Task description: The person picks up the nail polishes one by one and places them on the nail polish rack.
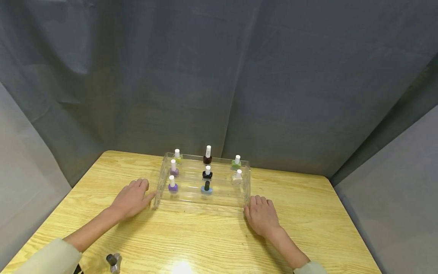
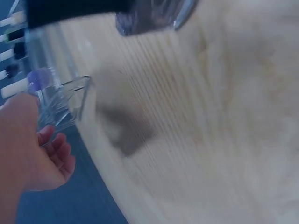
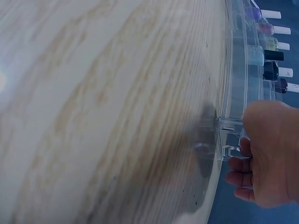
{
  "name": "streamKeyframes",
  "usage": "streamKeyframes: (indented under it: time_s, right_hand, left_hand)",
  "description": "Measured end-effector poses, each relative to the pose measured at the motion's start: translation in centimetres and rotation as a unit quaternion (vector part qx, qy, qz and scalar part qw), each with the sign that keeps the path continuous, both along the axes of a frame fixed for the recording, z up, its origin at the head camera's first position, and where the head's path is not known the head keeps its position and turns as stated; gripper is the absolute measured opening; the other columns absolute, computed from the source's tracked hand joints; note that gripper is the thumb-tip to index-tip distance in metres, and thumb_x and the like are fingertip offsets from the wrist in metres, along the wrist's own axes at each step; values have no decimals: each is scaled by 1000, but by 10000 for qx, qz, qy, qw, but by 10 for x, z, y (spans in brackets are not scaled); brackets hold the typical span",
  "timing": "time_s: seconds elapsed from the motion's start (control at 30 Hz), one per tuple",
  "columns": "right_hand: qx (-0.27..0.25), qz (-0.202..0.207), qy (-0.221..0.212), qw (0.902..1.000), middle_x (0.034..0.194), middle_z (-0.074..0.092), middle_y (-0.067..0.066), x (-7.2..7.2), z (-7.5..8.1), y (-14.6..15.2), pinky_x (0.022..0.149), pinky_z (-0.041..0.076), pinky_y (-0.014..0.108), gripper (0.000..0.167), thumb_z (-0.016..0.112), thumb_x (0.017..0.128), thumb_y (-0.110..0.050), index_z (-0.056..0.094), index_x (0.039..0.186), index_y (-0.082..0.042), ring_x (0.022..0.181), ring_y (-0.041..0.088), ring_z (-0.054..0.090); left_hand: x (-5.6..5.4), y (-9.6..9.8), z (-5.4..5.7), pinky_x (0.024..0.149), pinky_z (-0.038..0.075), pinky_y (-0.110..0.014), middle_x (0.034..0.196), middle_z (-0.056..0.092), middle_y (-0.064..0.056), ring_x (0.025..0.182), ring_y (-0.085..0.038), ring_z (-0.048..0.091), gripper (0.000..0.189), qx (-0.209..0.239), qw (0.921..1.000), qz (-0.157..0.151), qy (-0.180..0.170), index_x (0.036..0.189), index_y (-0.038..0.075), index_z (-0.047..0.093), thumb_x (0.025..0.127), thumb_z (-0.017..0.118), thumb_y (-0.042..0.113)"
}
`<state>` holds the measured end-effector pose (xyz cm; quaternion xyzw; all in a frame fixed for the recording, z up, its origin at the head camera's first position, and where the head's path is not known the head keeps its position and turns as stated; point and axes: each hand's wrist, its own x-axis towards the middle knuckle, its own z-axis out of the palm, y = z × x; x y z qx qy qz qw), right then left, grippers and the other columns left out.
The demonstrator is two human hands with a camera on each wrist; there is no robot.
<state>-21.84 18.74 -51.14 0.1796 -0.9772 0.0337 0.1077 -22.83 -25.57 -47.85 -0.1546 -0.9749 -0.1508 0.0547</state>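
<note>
A clear stepped display rack [image 1: 191,199] stands on the table, holding several nail polish bottles in three tiers. On its lowest tier are a purple bottle [image 1: 173,188] and a light blue bottle [image 1: 207,190] with a black cap. The middle tier bears mauve [image 1: 174,172], black [image 1: 207,175] and cream [image 1: 236,179] bottles; yellow-green, dark red and green ones stand at the top. With its thumb, my left hand [image 1: 131,198] touches the rack's left side, fingers apart from it. My right hand [image 1: 262,216] has its thumb at the front right corner, other fingers loosely bent outside.
Near the table's front left lies a clear bottle [image 1: 115,263] with a black cap, close to the left sleeve [image 1: 51,258]. A dark grey curtain [image 1: 219,76] hangs behind the wooden table [image 1: 191,236], with pale panels at both sides.
</note>
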Motion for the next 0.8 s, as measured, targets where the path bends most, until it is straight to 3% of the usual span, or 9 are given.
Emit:
streamKeyframes:
  time_s: [0.13,0.23,0.33,0.43,0.57,0.67,0.8]
  right_hand:
    - [11,28,201,9998,74,36,2,1,-2,0,78,44,47,28,55,101,-27,43,85,-7,75,27,50]
    - [-9,31,152,9999,74,35,2,1,-2,0,77,43,46,29,54,101,-26,41,83,-8,72,25,46]
    - [-50,27,49,10000,74,34,2,1,-1,0,77,43,46,28,53,102,-26,41,84,-8,71,24,43]
    - [-120,6,-59,9999,75,34,2,1,-1,0,79,43,47,27,52,102,-25,41,84,-8,72,24,42]
    - [-153,-97,-155,9997,75,35,3,1,-2,1,81,43,48,27,51,103,-25,40,84,-8,72,25,41]
    - [-152,-130,-100,9998,74,35,3,1,-3,1,81,44,49,28,51,103,-24,40,83,-8,72,25,41]
    - [-205,-52,-7,9998,74,35,2,0,-4,-1,81,44,49,28,52,102,-24,40,82,-9,72,25,44]
  left_hand:
    - [26,-13,12,69,43,-37,96,53,-5,84,-20,49,37,1166,9927,16,-312,106,4,51,106,45,40]
    - [49,-22,18,72,47,-37,102,54,-5,91,-21,52,36,1961,9780,-34,-709,115,2,50,106,46,36]
    - [73,-31,19,76,50,-36,109,56,-8,98,-23,54,41,2428,9643,37,-1053,125,-1,49,104,52,33]
    - [95,-39,14,78,51,-34,116,55,-12,104,-28,55,47,2503,9602,140,-1235,129,-3,47,99,62,30]
    - [117,-45,3,73,52,-33,121,53,-16,102,-28,53,58,2380,9637,-31,-1213,130,-6,45,90,75,25]
    - [126,-47,-2,70,51,-31,118,51,-15,97,-21,50,62,2361,9615,-72,-1405,129,-5,44,87,78,26]
    - [132,-48,-7,67,47,-30,110,49,-11,92,-19,45,59,2235,9574,201,-1820,124,-2,47,87,78,33]
